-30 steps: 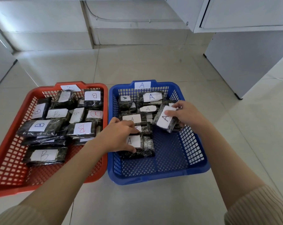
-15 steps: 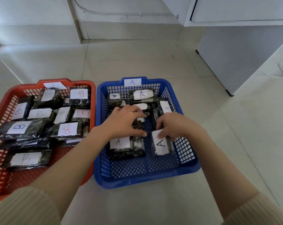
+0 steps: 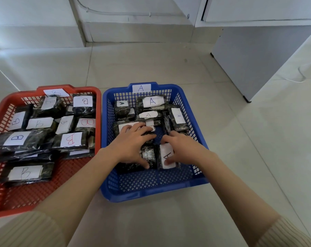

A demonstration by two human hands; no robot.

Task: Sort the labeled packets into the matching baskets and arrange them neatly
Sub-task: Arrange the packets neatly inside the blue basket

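Premises: a pale glossy tiled floor (image 3: 151, 65) filled most of the frame. A white wall (image 3: 35, 24) ran along the top, and a white cabinet (image 3: 258, 59) stood at upper right.

Two mesh baskets stood just beside each other on the floor. The red basket (image 3: 97, 107), at left, was tagged B. The blue basket (image 3: 185, 97), at centre, was tagged A.

B packets (image 3: 17, 138): at least nine labels counted in the red basket, overlapping, with more partly hidden beneath. A packets (image 3: 152, 101): seven counted in the blue basket, crowded toward its far end and middle.

Two hands were in the blue basket, at frame centre. The left hand (image 3: 133, 145) lay spread, with fingers over one packet's label and thumb at the near edge of a dark packet (image 3: 148, 155). The right hand (image 3: 183, 148) gripped the near A packet (image 3: 166, 151), which touched the dark packet, with its thumb pressed on the label.
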